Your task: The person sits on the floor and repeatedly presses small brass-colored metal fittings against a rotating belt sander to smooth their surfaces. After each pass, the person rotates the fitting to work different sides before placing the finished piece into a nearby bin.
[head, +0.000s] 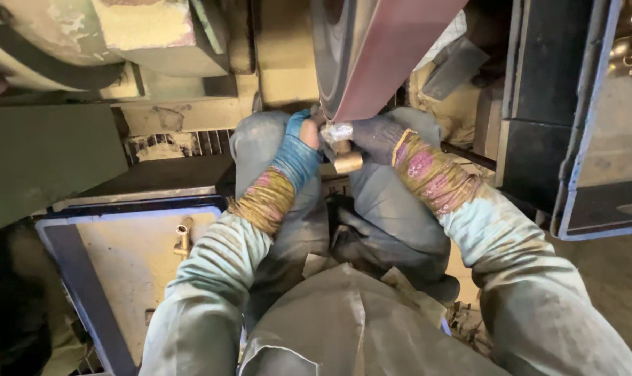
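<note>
Brass fitting, a short yellow metal piece with a bright, freshly ground upper end, sits between the two gloved hands and is pressed up against the lower edge of the reddish abrasive belt that runs over a dark wheel just above them.

The chief risk, as I judge it, lies in how near the fingers come to the belt: a slip of the small piece could carry a glove onto the abrasive, and a belt that snags the fabric could drag the hand toward the wheel. The fitting could also be torn out of the grip and thrown down toward the lap if it is tilted so that an edge catches. Heat building in the metal might loosen the hold.

Well to the left of the left hand, another brass part lies in a pale tray with a dark blue rim.

The left hand, in a blue glove with a worn patterned cuff, is closed around the fitting's left side, fingers curled tight. The right hand, in a dark grey glove, is likewise clamped on the right side, touching the piece just under the belt.

To the right of the right hand stands a dark metal bin.
</note>
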